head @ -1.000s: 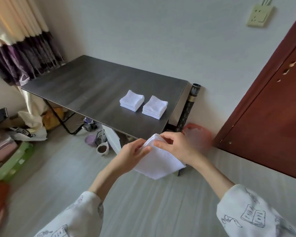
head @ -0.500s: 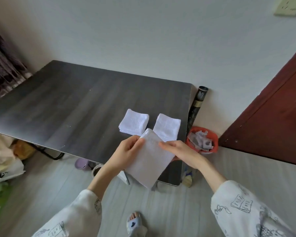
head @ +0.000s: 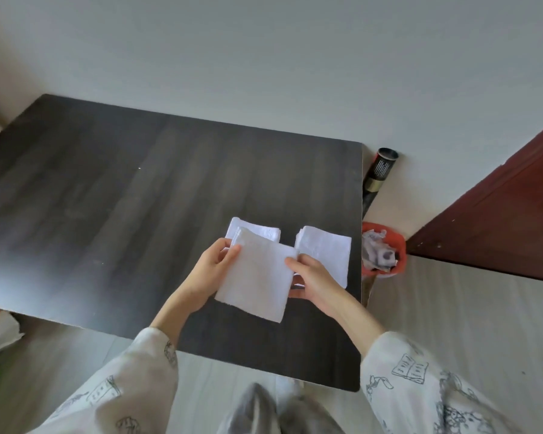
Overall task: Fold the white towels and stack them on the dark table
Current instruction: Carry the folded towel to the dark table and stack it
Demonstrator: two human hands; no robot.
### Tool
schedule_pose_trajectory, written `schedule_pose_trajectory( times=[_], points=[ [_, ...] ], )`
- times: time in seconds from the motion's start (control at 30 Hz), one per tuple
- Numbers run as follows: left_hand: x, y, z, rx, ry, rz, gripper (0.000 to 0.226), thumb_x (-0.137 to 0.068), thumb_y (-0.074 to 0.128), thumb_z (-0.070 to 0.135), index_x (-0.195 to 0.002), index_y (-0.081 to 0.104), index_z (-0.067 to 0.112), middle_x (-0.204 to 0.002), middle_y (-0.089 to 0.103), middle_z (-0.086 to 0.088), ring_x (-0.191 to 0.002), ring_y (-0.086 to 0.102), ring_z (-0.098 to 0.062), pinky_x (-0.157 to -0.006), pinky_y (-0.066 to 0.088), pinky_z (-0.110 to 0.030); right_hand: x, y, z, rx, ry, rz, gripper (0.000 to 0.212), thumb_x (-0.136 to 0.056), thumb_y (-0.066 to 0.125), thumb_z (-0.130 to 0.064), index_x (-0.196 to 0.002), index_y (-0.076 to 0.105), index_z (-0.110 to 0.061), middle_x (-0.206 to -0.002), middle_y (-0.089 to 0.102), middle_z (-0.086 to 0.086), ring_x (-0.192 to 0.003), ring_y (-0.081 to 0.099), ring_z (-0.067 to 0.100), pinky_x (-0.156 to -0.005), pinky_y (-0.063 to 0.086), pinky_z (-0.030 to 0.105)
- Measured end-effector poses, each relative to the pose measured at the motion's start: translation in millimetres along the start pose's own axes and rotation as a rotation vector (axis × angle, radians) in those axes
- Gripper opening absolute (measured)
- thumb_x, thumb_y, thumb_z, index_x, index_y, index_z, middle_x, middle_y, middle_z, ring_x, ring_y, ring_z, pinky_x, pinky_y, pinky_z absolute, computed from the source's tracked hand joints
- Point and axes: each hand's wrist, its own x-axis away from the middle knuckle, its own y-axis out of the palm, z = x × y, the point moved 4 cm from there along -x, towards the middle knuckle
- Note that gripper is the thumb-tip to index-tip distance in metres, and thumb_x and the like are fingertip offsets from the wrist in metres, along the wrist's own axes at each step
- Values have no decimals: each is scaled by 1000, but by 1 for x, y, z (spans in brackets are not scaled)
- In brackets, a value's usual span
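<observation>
I hold a folded white towel (head: 257, 277) above the dark table (head: 123, 214), over its right part. My left hand (head: 213, 267) pinches the towel's upper left corner. My right hand (head: 311, 277) grips its right edge, thumb on top. Two stacks of folded white towels lie on the table behind it: the left stack (head: 261, 231) is partly hidden by the held towel, and the right stack (head: 325, 252) sits close to the table's right edge, partly behind my right hand.
A red bin (head: 386, 255) full of crumpled paper stands on the floor right of the table. A dark tube (head: 380, 173) leans on the wall behind it. A dark red door (head: 499, 220) is at the right. My knees (head: 279, 411) show below the table's near edge.
I have stepped up to the table; the held towel, earlier in front of the table's near edge, is now over the tabletop in front of the two stacks. Both hands keep their hold.
</observation>
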Motion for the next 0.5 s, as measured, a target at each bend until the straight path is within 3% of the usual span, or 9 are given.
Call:
schedule_pose_trajectory(
  times=[0.13, 0.23, 0.37, 0.5],
  points=[
    [-38, -16, -15, -79, -86, -12, 30, -97, 40, 37, -97, 52, 10, -88, 62, -4, -75, 58, -18, -63, 50, -36, -32, 11, -7, 146, -31, 131, 22, -97, 43, -32, -107, 49, -13, -95, 58, -3, -86, 59, 10, -61, 50, 19],
    [-68, -27, -24, -105, -115, -16, 25, -97, 40, 36, -92, 53, 15, -88, 62, -5, -78, 60, -19, -70, 55, -44, -59, 17, -11, 214, -43, 223, 25, -97, 41, -34, -109, 48, -13, -102, 58, 7, -93, 60, 17, -69, 56, 30],
    [-106, -41, -36, -165, -155, -28, 21, -95, 42, 36, -85, 54, 23, -85, 61, -5, -78, 61, -22, -66, 58, -46, -89, 24, -13, 275, -3, 324, 30, -96, 40, -35, -108, 48, -9, -99, 57, 11, -94, 60, 26, -83, 56, 45],
    [-127, -44, -46, -224, -192, -72, 19, -96, 42, 33, -95, 56, 19, -84, 60, -5, -76, 61, -22, -66, 59, -44, -110, 27, -13, 302, 21, 394, 29, -97, 40, -32, -110, 49, -8, -94, 55, 6, -88, 56, 20, -77, 52, 36]
  ],
)
